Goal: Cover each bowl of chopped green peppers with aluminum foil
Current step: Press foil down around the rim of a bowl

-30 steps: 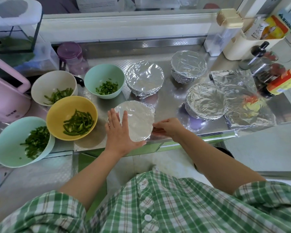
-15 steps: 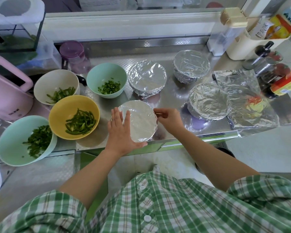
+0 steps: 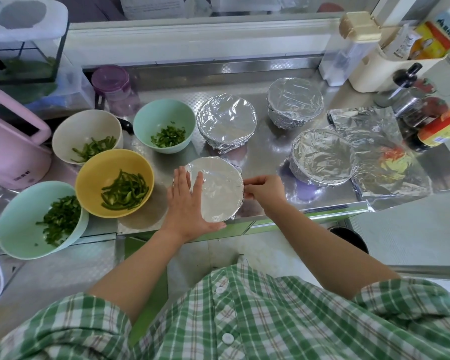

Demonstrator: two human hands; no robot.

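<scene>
Our left fingers (image 3: 182, 178) lie straight and flat on top of the foil-covered bowl (image 3: 218, 196), with the left hand (image 3: 187, 203) pressing its near-left side. Our right fingers (image 3: 253, 181) are curled and pinch the foil at the bowl's right rim, the right hand (image 3: 265, 193) just beside it. This bowl stands at the front edge of the steel bench (image 3: 270, 144). Its foil is smooth and pale across the top and crumpled down the side.

Behind it stands the middle wrapped bowl (image 3: 226, 124), farther back the back wrapped bowl (image 3: 295, 101), and to the right the right wrapped bowl (image 3: 322, 157), all with more wrinkled foil. A loose foil sheet (image 3: 385, 157) lies against that last one.

To our left, the small teal bowl (image 3: 164, 115), cream bowl (image 3: 86, 128), yellow bowl (image 3: 109, 167) and large teal bowl (image 3: 24, 219) are uncovered, each showing chopped green peppers (image 3: 125, 189).
</scene>
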